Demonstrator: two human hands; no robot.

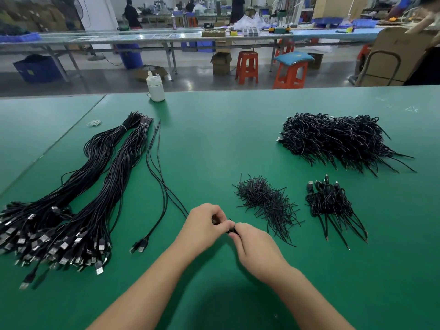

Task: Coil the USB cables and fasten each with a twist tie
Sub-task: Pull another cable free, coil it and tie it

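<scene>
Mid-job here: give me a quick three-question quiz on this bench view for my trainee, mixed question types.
1. True or false: the loose heap of short black twist ties lies between the person's hands and the small pile of coiled black cables.
2. Multiple choice: the white plastic bottle stands
A. at the table's far edge
B. beside the right hand
C. on the large pile of coiled black cables
3. Fill in: the long uncoiled black USB cable bundles lie to the person's ____.

Key
1. False: the ties lie right of the left hand and right hand and left of that pile, but farther up the green table.
2. A
3. left
</scene>
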